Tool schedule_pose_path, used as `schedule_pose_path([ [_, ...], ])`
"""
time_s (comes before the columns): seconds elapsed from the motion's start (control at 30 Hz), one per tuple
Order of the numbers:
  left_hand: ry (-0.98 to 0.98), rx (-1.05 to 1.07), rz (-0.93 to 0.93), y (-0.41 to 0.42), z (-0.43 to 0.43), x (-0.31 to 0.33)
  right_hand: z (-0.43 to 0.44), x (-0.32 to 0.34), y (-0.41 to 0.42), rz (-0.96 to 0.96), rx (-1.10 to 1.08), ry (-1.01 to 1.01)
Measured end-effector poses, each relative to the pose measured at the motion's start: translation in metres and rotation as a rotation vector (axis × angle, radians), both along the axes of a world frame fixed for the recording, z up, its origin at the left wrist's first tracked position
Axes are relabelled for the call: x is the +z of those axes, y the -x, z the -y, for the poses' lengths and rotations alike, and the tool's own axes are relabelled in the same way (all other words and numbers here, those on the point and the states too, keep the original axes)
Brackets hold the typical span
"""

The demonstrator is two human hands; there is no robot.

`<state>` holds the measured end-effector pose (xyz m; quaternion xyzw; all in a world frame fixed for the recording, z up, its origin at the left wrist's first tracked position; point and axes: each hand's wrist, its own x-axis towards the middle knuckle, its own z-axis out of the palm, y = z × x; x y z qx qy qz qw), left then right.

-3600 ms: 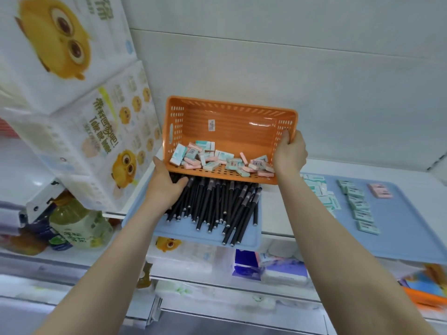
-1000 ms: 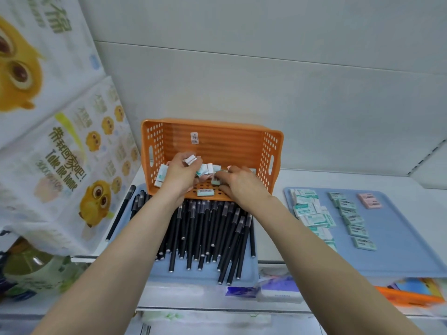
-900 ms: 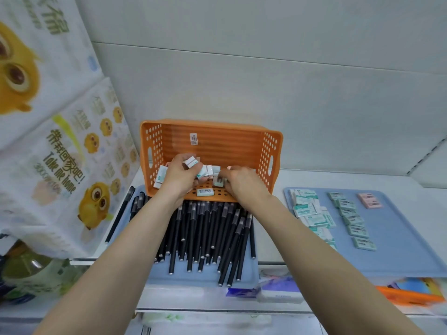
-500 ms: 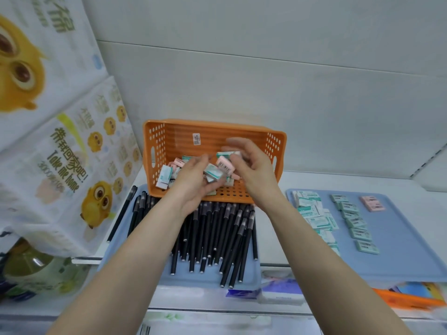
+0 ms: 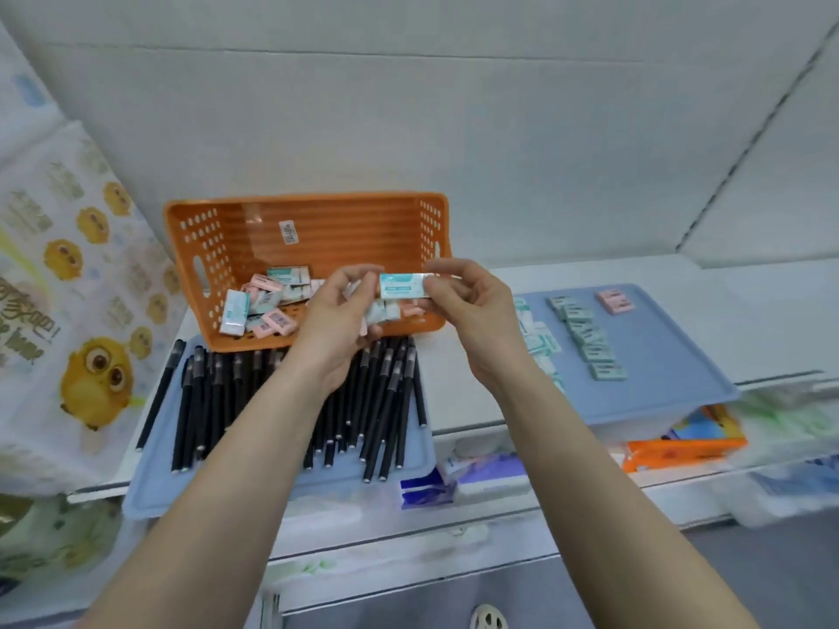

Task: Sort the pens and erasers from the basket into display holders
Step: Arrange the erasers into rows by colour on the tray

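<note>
An orange perforated basket (image 5: 218,247) lies tipped toward me on the white shelf, with several teal and pink erasers (image 5: 268,306) loose inside. Several black pens (image 5: 218,401) lie in a row on a blue tray (image 5: 150,488) just in front of it. My right hand (image 5: 472,311) pinches one teal eraser (image 5: 402,285) in the air before the basket. My left hand (image 5: 338,317) is cupped round a small handful of erasers (image 5: 381,313), its fingertips close to the teal one.
A second blue tray (image 5: 672,356) to the right carries rows of teal erasers (image 5: 590,338) and a pink eraser (image 5: 615,301). Printed tissue packs (image 5: 68,288) stand at the left. Lower shelves hold packaged goods, among them an orange pack (image 5: 681,451).
Both hands have come up out of the basket with erasers. My right hand now holds a single teal eraser higher and further right. The view has shifted to the right.
</note>
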<state>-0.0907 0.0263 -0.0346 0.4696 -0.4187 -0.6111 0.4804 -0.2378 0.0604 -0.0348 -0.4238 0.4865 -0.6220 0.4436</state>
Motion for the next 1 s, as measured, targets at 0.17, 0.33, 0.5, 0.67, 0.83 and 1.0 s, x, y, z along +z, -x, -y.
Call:
schedule_pose_path([
  [0.17, 0.013, -0.106, -0.025, 0.024, -0.017, -0.005, -0.033, -0.004, 0.07, -0.07, -0.213, 0.032],
  [0.33, 0.025, -0.201, -0.062, 0.049, -0.025, -0.01, -0.063, -0.011, 0.131, -0.54, -0.414, -0.024],
  [0.5, -0.015, -0.234, -0.059, 0.07, -0.033, -0.011, -0.064, -0.025, 0.111, -1.173, -0.323, -0.034],
  [0.67, 0.032, -0.372, 0.32, 0.073, -0.033, -0.02, -0.058, -0.024, 0.109, -1.131, -0.045, -0.124],
  [0.83, -0.009, -0.48, 0.486, 0.085, -0.039, -0.03, -0.055, -0.018, 0.126, -1.193, 0.055, -0.21],
  [1.0, -0.009, -0.573, 0.468, 0.102, -0.04, -0.029, -0.048, -0.019, 0.139, -1.213, 0.04, -0.186],
])
